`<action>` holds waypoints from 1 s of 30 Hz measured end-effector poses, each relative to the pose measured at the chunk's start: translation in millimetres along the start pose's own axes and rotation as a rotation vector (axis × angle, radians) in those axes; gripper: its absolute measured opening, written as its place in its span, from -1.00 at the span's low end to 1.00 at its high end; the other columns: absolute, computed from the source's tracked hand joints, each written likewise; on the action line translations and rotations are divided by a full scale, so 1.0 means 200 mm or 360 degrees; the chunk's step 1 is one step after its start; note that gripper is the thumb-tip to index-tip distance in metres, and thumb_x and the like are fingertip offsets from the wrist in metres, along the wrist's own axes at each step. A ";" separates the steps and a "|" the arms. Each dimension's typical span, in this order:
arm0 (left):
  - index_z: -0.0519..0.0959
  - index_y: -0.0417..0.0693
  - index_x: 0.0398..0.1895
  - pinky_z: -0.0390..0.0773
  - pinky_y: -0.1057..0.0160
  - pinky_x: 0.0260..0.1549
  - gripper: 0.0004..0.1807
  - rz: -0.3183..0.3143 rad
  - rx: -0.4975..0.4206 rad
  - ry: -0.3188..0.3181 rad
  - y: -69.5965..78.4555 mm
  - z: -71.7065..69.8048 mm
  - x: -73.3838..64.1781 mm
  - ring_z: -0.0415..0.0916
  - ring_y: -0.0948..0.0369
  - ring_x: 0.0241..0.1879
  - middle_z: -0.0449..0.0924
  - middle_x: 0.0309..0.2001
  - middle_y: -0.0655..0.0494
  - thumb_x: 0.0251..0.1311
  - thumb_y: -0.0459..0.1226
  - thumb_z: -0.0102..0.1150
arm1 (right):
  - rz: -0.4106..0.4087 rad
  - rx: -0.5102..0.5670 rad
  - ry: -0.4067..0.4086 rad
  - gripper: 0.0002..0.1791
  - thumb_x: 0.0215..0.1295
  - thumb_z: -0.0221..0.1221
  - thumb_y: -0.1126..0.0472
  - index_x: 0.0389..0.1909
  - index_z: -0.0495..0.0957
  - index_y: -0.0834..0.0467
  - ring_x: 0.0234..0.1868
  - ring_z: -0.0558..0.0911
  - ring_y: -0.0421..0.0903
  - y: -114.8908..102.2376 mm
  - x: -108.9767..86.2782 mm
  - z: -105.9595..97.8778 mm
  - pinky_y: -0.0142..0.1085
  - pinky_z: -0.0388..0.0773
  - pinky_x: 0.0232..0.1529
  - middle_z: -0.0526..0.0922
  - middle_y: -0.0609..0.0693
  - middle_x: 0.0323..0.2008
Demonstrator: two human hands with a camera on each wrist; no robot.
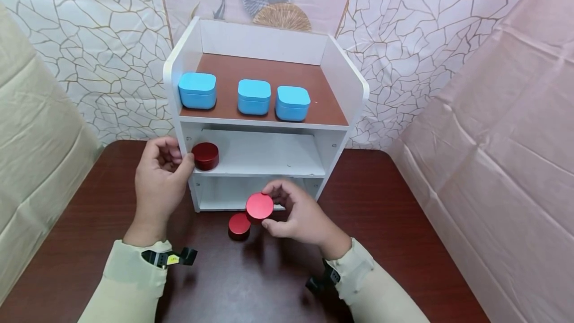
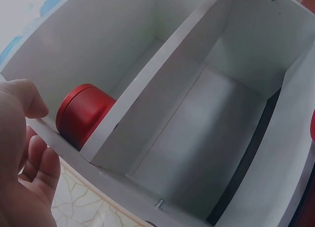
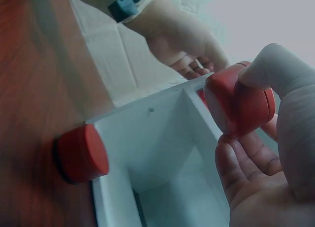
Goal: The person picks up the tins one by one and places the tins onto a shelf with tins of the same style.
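Observation:
My right hand (image 1: 298, 213) pinches a round red tin (image 1: 259, 206) between thumb and fingers, in front of the lower shelf. In the right wrist view this held tin (image 3: 236, 101) is tilted. Another red tin (image 1: 239, 227) stands on the table below it, by the shelf unit's base. My left hand (image 1: 161, 173) holds the left side panel of the white shelf unit (image 1: 183, 138), thumb at its front edge and curled fingers outside. Right beside that thumb, a third red tin (image 1: 206, 156) sits at the left end of the middle shelf, also seen in the left wrist view.
Three blue rounded-square tins (image 1: 253, 97) stand in a row on the brown top shelf (image 1: 278, 66). The unit stands on a dark red-brown table (image 1: 367, 223), near a patterned wall covering (image 1: 403, 39). Pale cloth (image 1: 493, 138) hangs at both sides.

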State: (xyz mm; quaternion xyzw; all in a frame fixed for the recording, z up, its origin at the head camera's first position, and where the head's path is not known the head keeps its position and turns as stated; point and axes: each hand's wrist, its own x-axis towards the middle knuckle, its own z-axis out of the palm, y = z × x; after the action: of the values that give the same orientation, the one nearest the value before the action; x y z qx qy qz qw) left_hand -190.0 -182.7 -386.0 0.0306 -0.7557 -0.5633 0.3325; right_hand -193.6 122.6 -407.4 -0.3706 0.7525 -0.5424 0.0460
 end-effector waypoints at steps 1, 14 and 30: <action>0.48 -0.09 0.14 0.51 0.50 -0.26 -0.61 -0.0001 0.0001 0.0002 0.00 0.00 0.00 0.46 0.22 -0.16 0.48 -0.17 0.17 0.30 -0.29 0.35 | -0.0008 0.0015 0.0004 -0.35 0.07 0.50 0.35 0.16 0.47 -0.02 0.04 0.71 -0.02 -0.01 0.01 -0.01 -0.16 0.70 0.14 0.63 -0.04 0.08; 0.48 -0.09 0.15 0.51 0.51 -0.26 -0.61 -0.0004 0.0006 0.0003 0.01 0.00 0.00 0.45 0.21 -0.17 0.48 -0.17 0.16 0.30 -0.30 0.34 | -0.0015 0.0014 0.0086 -0.33 0.05 0.53 0.28 0.18 0.48 -0.08 0.06 0.67 -0.01 -0.10 0.10 -0.09 -0.13 0.69 0.17 0.64 -0.07 0.06; 0.49 -0.07 0.14 0.51 0.50 -0.27 -0.61 0.0005 0.0006 0.0002 -0.01 0.00 0.00 0.46 0.22 -0.16 0.49 -0.17 0.18 0.30 -0.29 0.35 | 0.0036 0.0001 0.0128 -0.30 0.05 0.54 0.27 0.20 0.47 -0.08 0.09 0.68 -0.01 -0.15 0.21 -0.16 -0.05 0.70 0.16 0.63 -0.11 0.08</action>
State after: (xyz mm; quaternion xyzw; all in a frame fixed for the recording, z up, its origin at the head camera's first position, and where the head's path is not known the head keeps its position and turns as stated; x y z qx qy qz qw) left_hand -191.3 -183.4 -387.3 0.0304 -0.7566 -0.5613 0.3339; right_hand -224.2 118.4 -354.8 -0.3400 0.7577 -0.5566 0.0218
